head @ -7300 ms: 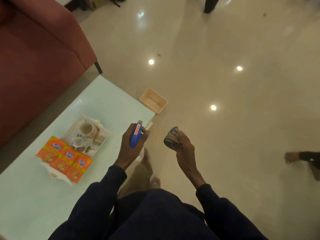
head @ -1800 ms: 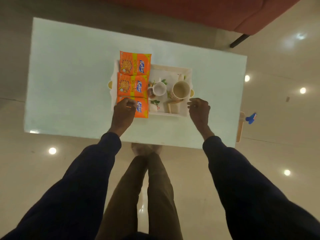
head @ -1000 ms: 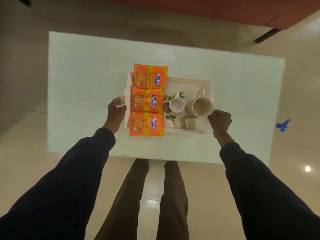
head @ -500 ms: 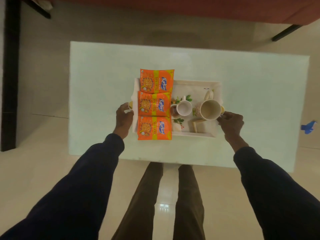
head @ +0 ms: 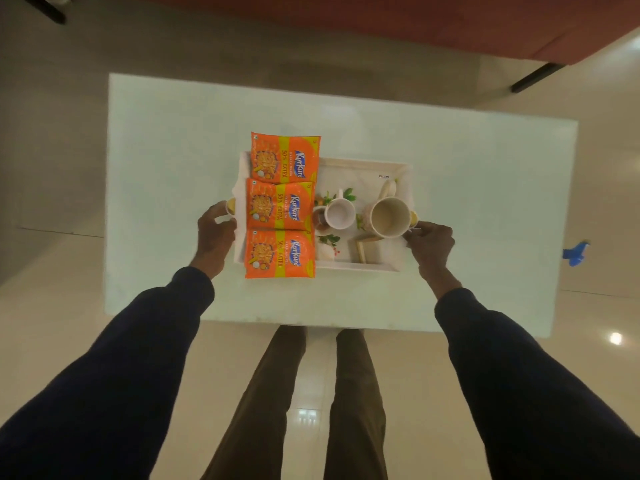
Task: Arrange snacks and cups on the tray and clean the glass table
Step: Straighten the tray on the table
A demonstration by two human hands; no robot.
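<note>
At the centre of the frame, a white tray (head: 363,164) sits on the pale glass counter (head: 166,133) as a person in dark sleeves grips it from both ends. Left hand (head: 215,233) closes on the yellow-tipped handle at the tray's left side; right hand (head: 431,242) is curled at the handle on the right edge, just beside the large cup (head: 389,216). Three orange snack packets (head: 281,206) lie in a column along the tray's left portion, the top one overhanging the far rim and the bottom one overhanging the near rim. A smaller cup (head: 338,213) stands between the packets and the large cup, with a small tan block (head: 367,244) lower right of it. A blue spray bottle (head: 575,253) lies on the floor at the right edge of the frame, well apart from the counter.

Judging by the grip, the tray is about to be lifted or shifted. The risk lies in the load: the packets rest loosely and project past the rims, so any tilt could slide them off, while the two cups, crowded toward the right, could tip or knock together if one side rises faster than the other.
</note>
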